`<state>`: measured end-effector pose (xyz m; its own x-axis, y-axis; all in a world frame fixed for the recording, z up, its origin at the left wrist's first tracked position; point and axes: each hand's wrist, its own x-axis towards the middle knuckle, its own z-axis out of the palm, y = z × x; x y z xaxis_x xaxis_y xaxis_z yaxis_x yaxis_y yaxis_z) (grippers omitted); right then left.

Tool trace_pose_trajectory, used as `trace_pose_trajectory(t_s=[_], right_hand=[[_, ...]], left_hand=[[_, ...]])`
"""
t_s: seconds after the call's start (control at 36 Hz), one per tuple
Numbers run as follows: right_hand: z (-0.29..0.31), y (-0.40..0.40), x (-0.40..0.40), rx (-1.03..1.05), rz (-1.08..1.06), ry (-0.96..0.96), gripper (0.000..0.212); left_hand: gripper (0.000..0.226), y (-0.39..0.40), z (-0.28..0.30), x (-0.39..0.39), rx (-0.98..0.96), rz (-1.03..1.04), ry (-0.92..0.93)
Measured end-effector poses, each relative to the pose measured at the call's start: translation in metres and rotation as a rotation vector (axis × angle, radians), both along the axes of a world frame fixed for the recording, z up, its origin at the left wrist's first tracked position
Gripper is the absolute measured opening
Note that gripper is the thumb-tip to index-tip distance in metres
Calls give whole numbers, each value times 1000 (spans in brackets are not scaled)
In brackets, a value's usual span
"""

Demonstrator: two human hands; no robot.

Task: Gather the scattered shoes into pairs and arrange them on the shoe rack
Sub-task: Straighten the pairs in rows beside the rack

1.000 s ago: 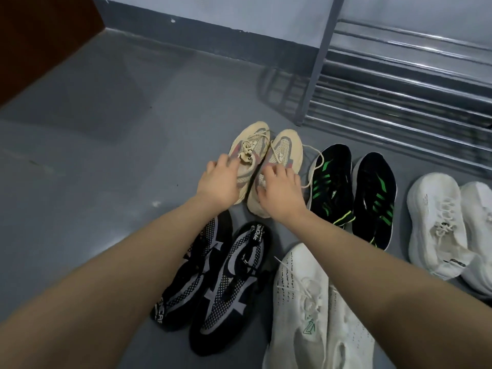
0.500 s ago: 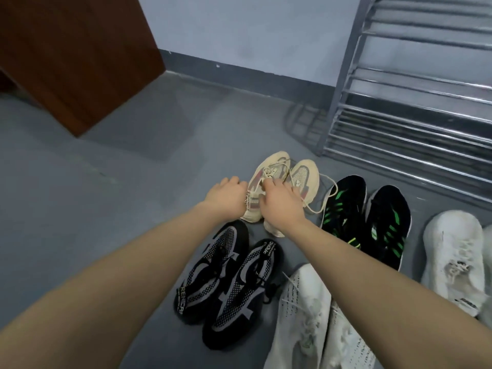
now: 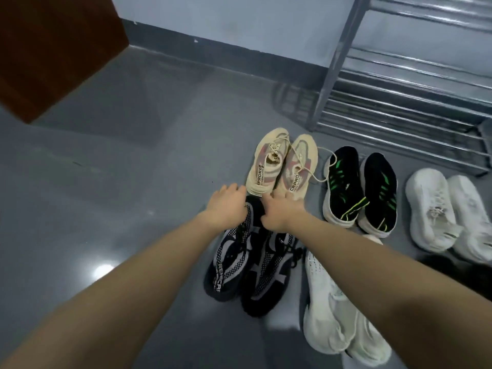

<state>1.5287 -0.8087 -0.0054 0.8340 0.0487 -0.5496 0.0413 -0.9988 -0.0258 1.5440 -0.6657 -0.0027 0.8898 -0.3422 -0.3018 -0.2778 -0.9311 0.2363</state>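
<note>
My left hand and right hand, fingers curled down at the heels of the beige knit lace-up sneakers; whether they grip, I cannot tell. Next: lift the pair rightward onto the bare steel-bar shoe rack.

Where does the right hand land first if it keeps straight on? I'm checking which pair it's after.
Probably the heel of the right-hand beige knit sneaker; the right hand points at it, almost touching.

Left floor: I see open room past the brown cabinet.
Right: black-green shoes and white shoes block the rack front.
Rack shelves: bare bars.
</note>
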Motion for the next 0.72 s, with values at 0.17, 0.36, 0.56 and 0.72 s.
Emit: trace_pose_trajectory(t_s=[0.17,0.36,0.56,0.72], right_hand=[[-29,0,-29,-107,-144,10,52],[-52,-2,-38,-17,-189,-257,49],[-37,11,-42,256,-385,-550,41],[-6,36,-41,441,-320,-765,46]], left_hand=[[42,15,-28,-15,3,-128,43],[47,24,-57,-23,-34,-200,73],[63,20,-52,-17,-183,-159,62],[75,20,-36,-7,-602,-70,108]])
